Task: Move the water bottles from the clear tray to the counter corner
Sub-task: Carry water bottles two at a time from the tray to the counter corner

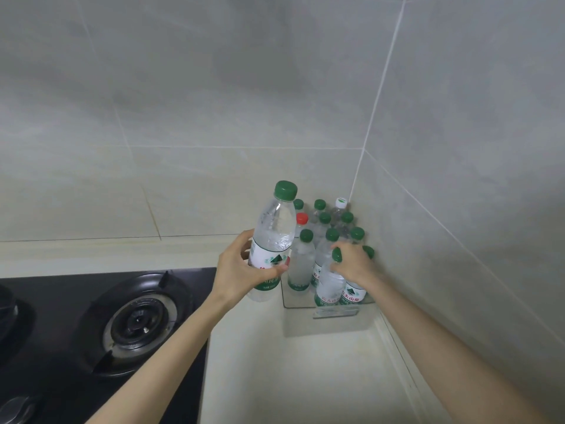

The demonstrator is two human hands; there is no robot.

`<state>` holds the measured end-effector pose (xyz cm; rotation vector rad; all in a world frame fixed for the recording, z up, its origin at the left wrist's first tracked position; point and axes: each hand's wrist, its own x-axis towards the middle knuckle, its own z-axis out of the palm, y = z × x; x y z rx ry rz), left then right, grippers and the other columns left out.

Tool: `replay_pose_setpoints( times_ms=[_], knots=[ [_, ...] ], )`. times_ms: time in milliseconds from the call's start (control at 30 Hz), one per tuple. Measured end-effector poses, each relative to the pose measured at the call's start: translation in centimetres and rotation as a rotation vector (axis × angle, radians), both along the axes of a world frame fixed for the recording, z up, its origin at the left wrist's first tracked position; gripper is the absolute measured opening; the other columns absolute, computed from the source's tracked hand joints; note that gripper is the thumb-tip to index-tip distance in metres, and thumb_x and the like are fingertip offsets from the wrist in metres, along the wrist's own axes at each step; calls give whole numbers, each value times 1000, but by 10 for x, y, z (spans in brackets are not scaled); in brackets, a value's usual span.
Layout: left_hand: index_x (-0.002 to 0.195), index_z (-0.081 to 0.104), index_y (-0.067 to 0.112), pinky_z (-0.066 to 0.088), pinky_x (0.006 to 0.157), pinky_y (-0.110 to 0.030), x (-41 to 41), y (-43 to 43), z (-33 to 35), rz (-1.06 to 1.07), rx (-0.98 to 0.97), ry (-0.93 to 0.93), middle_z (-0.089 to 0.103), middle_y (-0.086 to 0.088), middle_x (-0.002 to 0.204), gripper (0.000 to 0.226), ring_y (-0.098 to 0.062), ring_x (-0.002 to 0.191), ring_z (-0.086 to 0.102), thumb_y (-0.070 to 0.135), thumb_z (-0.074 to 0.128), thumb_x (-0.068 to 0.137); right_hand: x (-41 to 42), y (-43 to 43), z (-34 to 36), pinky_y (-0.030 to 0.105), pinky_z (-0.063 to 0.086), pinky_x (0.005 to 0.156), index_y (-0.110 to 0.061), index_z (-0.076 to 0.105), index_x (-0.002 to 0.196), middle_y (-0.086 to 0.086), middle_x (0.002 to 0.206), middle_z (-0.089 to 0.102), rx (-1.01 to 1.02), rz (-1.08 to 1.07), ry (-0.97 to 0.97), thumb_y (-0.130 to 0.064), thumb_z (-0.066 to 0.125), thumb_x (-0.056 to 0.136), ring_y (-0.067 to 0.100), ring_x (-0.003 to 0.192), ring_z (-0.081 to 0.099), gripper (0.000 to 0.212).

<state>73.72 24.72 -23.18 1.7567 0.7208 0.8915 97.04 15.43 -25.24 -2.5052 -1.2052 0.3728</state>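
Barely begun, I judge: my left hand (pixel 241 270) grips a lifted bottle (pixel 272 237) beside the clear tray (pixel 298 303), my right hand (pixel 354 266) clasps a second bottle (pixel 330 284), other bottles (pixel 301 264) stand inside

This is a home kitchen. A black glass gas hob (pixel 195 286) is set into a pale, stone-like table (pixel 290 377), with one round burner (pixel 139 319) under a dark pan support. A second burner (pixel 9 313) shows at the hob's left edge, and a metal knob (pixel 16 408) sits at its near left corner. Behind the hob and off to its right, walls of large grey and cream tiles (pixel 214 102) with thin pale grout lines meet in a corner. A low tiled upstand (pixel 107 255) runs along the wall just behind the hob. To the right of the hob, in that corner, a clear tray (pixel 286 301) of capped water bottles (pixel 301 261) stands on the table.
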Motion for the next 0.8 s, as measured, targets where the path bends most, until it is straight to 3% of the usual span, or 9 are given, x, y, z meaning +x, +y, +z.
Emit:
replay_pose_setpoints(
  times_ms=[133, 233, 333, 467, 600, 800],
  knots=[
    [106, 59, 38, 55, 74, -20, -4, -3, -2, 13, -4, 18, 70, 13, 96, 70, -9, 88, 66, 46, 84, 41, 0, 3, 5, 35, 54, 75, 2, 69, 95, 17, 101, 71, 96, -41, 10, -12, 78, 67, 31, 98, 65, 32],
    [104, 59, 40, 55, 74, -21, -9, -2, -3, 27, -3, 33, 70, 15, 95, 69, -7, 86, 66, 48, 85, 40, -6, 1, 13, 26, 49, 75, -11, 72, 101, 6, 108, 71, 128, -43, 20, -13, 79, 69, 23, 102, 64, 33],
    [109, 60, 34, 55, 77, -24, -14, 3, -3, 46, -2, 39, 70, 12, 97, 74, -10, 89, 66, 45, 86, 41, -16, 3, 35, 30, 51, 86, -17, 70, 108, 4, 113, 70, 255, -12, -34, -15, 77, 73, 23, 105, 64, 36],
    [111, 60, 28, 52, 75, -17, -26, 12, 4, 110, 2, 41, 70, 10, 98, 73, -11, 93, 66, 33, 92, 46, -39, 9, 85, 30, 51, 82, -20, 70, 106, 1, 100, 73, 483, 73, -85, -22, 77, 74, 19, 90, 66, 32],
    [110, 59, 27, 55, 77, -27, -47, 21, 15, 210, -4, 16, 70, 6, 97, 75, -14, 94, 65, 40, 89, 42, -69, 22, 117, 36, 53, 89, -22, 71, 105, -2, 101, 74, 647, 184, -38, -29, 81, 72, 15, 93, 68, 36],
    [112, 58, 22, 56, 80, -31, -91, 26, 22, 331, 3, 21, 70, 2, 99, 68, -16, 94, 66, 22, 93, 53, -116, 47, 105, 27, 55, 89, -23, 71, 109, -3, 108, 72, 590, 335, 91, -32, 82, 71, 12, 97, 69, 40]
  ],
)
